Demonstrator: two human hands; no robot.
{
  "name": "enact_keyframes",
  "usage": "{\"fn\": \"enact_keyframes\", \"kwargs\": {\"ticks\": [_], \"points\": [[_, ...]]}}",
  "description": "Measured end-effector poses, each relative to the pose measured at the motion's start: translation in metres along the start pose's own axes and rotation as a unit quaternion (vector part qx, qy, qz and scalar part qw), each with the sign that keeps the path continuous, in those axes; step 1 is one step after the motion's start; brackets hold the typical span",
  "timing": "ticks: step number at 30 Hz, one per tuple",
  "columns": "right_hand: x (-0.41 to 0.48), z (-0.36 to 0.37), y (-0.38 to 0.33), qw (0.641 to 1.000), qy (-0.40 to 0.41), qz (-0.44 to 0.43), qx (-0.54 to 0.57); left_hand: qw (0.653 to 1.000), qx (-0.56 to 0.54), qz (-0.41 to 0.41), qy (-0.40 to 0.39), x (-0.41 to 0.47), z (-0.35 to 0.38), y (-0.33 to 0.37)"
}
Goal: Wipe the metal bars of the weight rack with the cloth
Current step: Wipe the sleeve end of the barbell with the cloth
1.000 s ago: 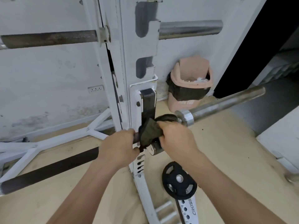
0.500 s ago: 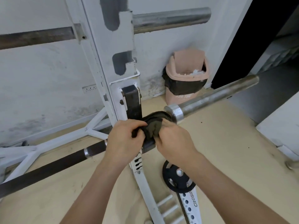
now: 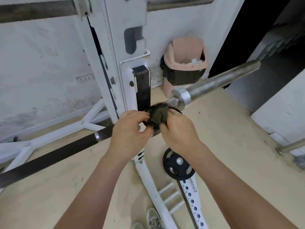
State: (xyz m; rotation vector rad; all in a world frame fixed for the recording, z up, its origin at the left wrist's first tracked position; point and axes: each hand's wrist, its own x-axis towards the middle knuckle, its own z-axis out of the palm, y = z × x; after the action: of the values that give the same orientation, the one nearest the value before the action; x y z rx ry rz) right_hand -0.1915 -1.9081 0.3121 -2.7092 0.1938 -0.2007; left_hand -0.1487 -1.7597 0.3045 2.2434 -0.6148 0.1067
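A dark olive cloth [image 3: 156, 116] is bunched between my two hands, just in front of the white rack upright [image 3: 118, 66]. My left hand [image 3: 130, 129] pinches its left side and my right hand [image 3: 179, 131] grips its right side. The cloth sits over the barbell [image 3: 49, 157] where the bar crosses the rack hook. The bar's dark shaft runs down to the left. Its silver sleeve [image 3: 219, 82] and collar stick out to the upper right. A second bar [image 3: 36, 10] lies across the rack near the top edge.
A black weight plate [image 3: 178, 164] lies on the tan floor by the rack's base rail [image 3: 193, 195]. A pink bin with a black liner [image 3: 184, 66] stands against the wall. My shoe [image 3: 153, 219] shows at the bottom. Another metal bar end [image 3: 290, 146] pokes in at right.
My left hand has left the bar's shaft and joined the right hand on the cloth. The view has shifted downward, so the rack sits higher in the frame.
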Motion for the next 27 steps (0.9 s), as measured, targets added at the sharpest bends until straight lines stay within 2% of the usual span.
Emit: {"fn": "enact_keyframes", "kwargs": {"ticks": [3,6,9,11,13,15,16,18,19,21,24,25,27], "points": [[0.021,0.006,-0.018,0.998,0.047,-0.008,-0.035,0.999,-0.004,-0.033,-0.009,0.001,-0.003,0.002],[0.026,0.010,-0.027,0.999,0.033,-0.005,0.039,0.997,-0.020,-0.078,0.005,0.003,-0.008,-0.003],[0.009,0.008,-0.010,0.998,0.015,-0.023,0.056,0.997,-0.023,-0.073,-0.011,0.006,-0.013,0.000],[-0.002,0.003,0.002,0.999,0.015,0.005,0.048,0.998,-0.017,-0.065,-0.020,0.007,-0.014,0.006],[-0.003,-0.006,0.008,0.990,0.033,0.056,0.124,0.999,-0.002,-0.042,-0.026,0.009,-0.013,0.011],[0.000,-0.020,0.012,0.968,0.090,0.090,0.216,0.999,-0.006,-0.023,-0.022,0.011,-0.011,0.018],[0.002,-0.031,0.013,0.960,0.142,0.069,0.231,1.000,-0.015,-0.019,-0.012,0.012,-0.009,0.024],[0.007,-0.048,0.016,0.952,0.228,0.017,0.205,0.999,-0.046,-0.016,0.007,0.013,-0.006,0.040],[0.012,-0.054,0.017,0.953,0.244,-0.005,0.181,0.998,-0.063,-0.022,0.010,0.016,-0.004,0.050],[0.020,-0.048,0.017,0.970,0.199,-0.054,0.129,0.997,-0.074,-0.039,0.000,0.024,0.000,0.061],[0.031,-0.017,0.027,0.989,0.027,-0.132,0.056,0.992,0.099,-0.077,-0.007,0.040,0.011,0.062],[0.034,-0.009,0.032,0.987,0.003,-0.156,0.033,0.986,0.142,-0.092,-0.014,0.043,0.012,0.063],[0.040,-0.022,0.040,0.986,-0.004,-0.142,0.084,0.981,0.162,-0.110,-0.012,0.047,0.016,0.067]]}}
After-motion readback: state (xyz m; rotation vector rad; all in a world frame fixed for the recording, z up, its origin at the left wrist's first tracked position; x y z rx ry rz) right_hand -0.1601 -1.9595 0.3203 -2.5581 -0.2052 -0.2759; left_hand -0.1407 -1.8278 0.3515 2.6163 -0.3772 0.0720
